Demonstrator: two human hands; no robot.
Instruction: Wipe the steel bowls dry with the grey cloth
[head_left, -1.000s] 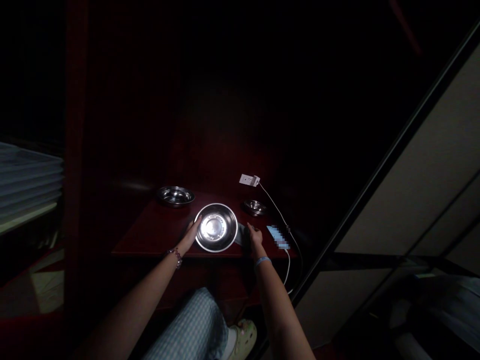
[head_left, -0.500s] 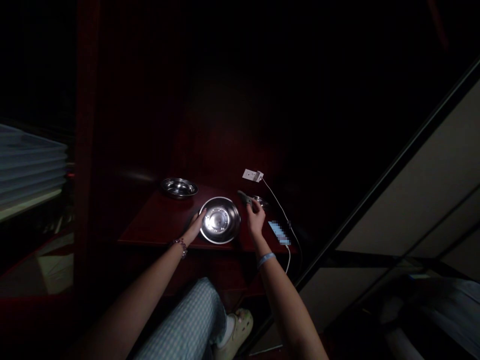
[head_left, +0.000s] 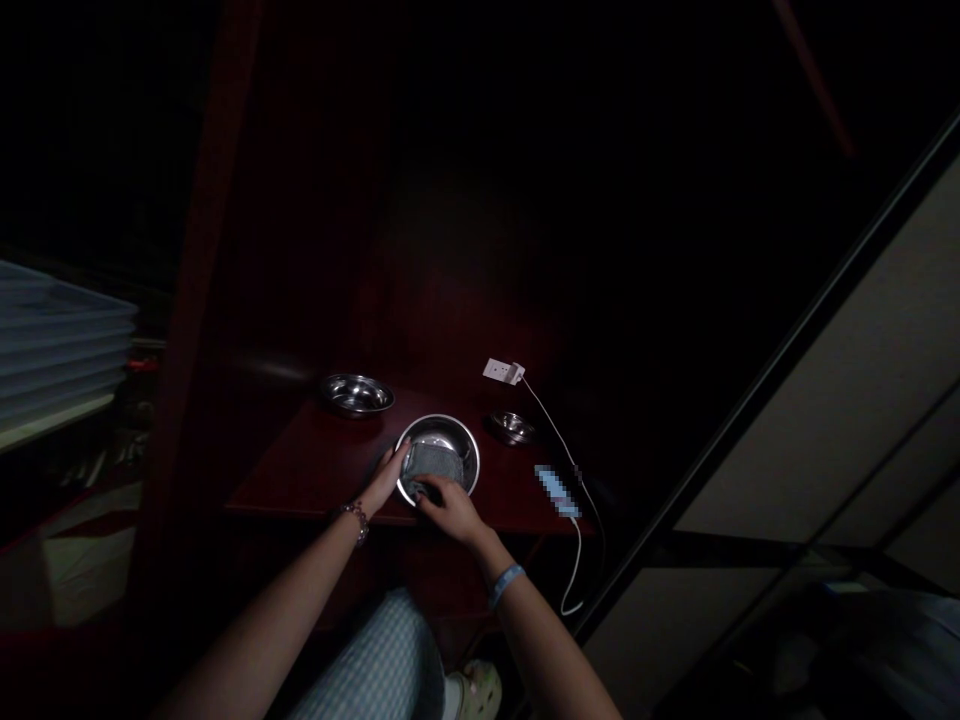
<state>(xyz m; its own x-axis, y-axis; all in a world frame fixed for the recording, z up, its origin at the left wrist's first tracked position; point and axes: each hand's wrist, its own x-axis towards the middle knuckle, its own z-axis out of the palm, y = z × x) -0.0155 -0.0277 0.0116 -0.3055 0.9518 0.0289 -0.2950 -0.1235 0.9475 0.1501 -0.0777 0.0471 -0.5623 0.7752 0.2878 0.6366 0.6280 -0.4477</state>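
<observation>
A round stainless steel bowl [head_left: 454,433] stands near the front edge of the dark red tabletop. My left hand [head_left: 384,483] grips its left rim, thumb over the edge. Inside the bowl a grey cloth [head_left: 439,462] lies against the metal, covering much of the bottom. Fingers of my right hand [head_left: 452,512] are closed on the near edge of this cloth, over the bowl's front rim. To the left behind sits a second steel bowl [head_left: 358,396]. A smaller steel dish [head_left: 512,428] rests to the right.
The dark red tabletop [head_left: 292,480] ends just in front of the bowl. A white wall socket [head_left: 501,371] has a plug and white cable [head_left: 551,412]. A pixelated phone-like device [head_left: 556,490] lies at right. Pale stacked trays [head_left: 64,350] stand far left.
My right hand has brought the grey cloth from beside the small dish leftward and down into the bowl. My left hand still holds the rim. The view has shifted slightly.
</observation>
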